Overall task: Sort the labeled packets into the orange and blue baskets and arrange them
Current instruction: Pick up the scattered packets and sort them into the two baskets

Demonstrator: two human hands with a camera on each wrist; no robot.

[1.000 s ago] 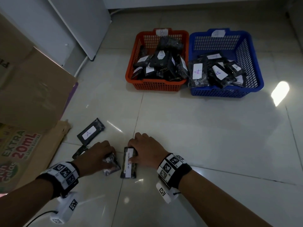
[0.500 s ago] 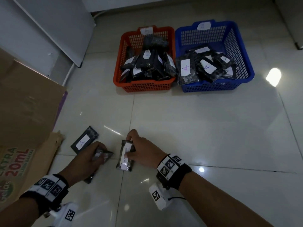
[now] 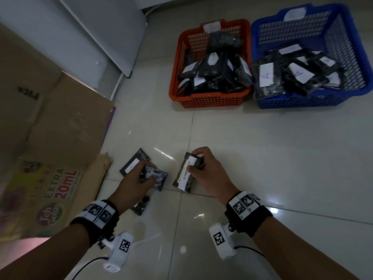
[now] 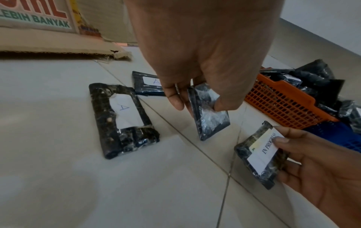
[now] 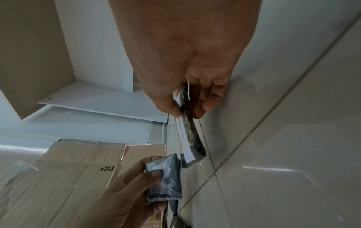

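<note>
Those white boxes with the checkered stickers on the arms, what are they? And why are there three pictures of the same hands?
They are small cameras strapped to a person's wrists. One picture comes from a camera on the head, looking down; the other two look along each hand.

The left hand holds a black packet whose label cannot be seen. The right hand pinches another packet with a white label reading "IN PROGRESS".

Two more packets marked A lie on the tiled floor, beside a cardboard box. Further away stand an orange basket and a blue basket, both already holding packets.
</note>
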